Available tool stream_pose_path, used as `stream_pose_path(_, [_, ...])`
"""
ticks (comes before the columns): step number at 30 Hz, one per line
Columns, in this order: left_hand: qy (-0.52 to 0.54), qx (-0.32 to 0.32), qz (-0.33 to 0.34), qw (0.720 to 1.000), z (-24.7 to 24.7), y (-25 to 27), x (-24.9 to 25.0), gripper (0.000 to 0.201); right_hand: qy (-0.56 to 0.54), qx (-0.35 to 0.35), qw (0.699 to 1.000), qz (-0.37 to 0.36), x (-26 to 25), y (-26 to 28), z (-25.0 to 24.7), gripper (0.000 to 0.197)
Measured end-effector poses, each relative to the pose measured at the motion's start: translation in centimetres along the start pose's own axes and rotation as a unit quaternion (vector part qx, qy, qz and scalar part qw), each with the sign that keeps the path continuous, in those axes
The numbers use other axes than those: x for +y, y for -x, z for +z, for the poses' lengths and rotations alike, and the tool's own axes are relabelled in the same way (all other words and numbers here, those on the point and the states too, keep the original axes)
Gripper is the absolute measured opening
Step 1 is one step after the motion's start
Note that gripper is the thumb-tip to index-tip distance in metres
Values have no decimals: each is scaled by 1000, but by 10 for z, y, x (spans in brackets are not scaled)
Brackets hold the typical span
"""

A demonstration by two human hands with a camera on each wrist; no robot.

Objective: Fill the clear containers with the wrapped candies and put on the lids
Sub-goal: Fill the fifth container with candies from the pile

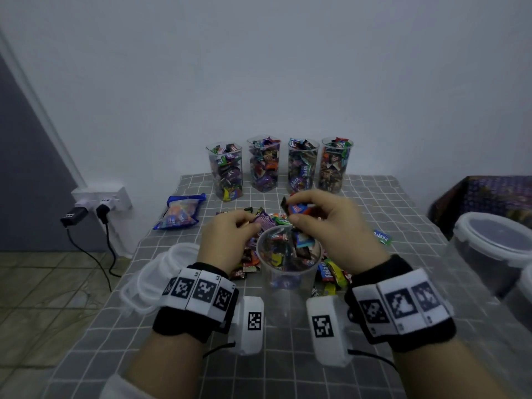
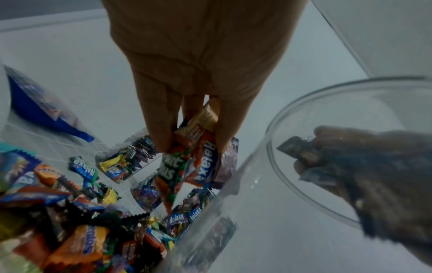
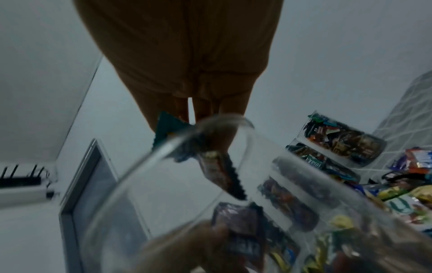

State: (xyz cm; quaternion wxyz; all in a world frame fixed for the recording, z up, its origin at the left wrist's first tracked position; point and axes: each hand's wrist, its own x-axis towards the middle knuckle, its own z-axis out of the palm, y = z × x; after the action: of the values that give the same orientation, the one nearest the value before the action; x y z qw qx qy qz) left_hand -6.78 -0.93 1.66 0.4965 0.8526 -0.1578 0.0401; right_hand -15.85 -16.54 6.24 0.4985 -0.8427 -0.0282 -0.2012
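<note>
A clear container [image 1: 288, 276], partly filled with wrapped candies, stands in the middle of the checked table. My left hand [image 1: 250, 223] pinches a bunch of candies [image 2: 198, 153] just left of its rim [image 2: 278, 146]. Above the far side of the opening, my right hand [image 1: 294, 211] grips several candies [image 1: 299, 209], dark and teal wrappers [image 3: 168, 127] among them. Loose candies [image 1: 331, 273] lie piled round the container. Four full, lidless containers [image 1: 264, 165] stand in a row at the back. A stack of clear lids [image 1: 157, 272] lies left of my left wrist.
A blue candy bag [image 1: 180, 211] lies at the back left of the table. Large lidded tubs [image 1: 495, 243] stand at the right edge. A wall socket with plugs and cables [image 1: 98, 205] is left of the table. One green candy [image 1: 383, 237] lies apart to the right.
</note>
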Motion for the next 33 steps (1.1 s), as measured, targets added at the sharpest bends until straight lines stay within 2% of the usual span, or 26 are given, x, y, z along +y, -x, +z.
stream_pose_path(4, [26,-2,0,1000,-2,2,1,7,91,16,995,-39,8,8,10,22])
stream_pose_path(8, [31,2,1,1000,-4,2,0,10,116,22,987,-105,10,13,11,22])
stream_pose_path(13, [49,6,0,999,-4,3,3,8,89,60,988,-110,11,20,14,31])
stream_pose_path(15, [60,13,1,998,-5,4,4,14,82,45,992,-81,15,23,11,48])
stream_pose_path(18, [80,20,13,996,-9,4,11,18,33,-75,995,56,23,25,7,104])
stream_pose_path(19, [91,24,17,995,-11,4,13,19,29,-106,991,80,25,26,7,117])
stream_pose_path(20, [100,27,22,994,-13,3,16,18,32,-127,987,93,27,27,7,122])
stream_pose_path(22, [116,31,38,992,-17,3,22,16,29,-134,985,106,28,29,9,117])
stream_pose_path(25, [142,29,53,988,-23,5,33,19,-8,-109,987,120,27,26,12,99])
stream_pose_path(33, [145,-28,94,985,-24,13,49,24,-33,-91,988,123,30,16,18,97])
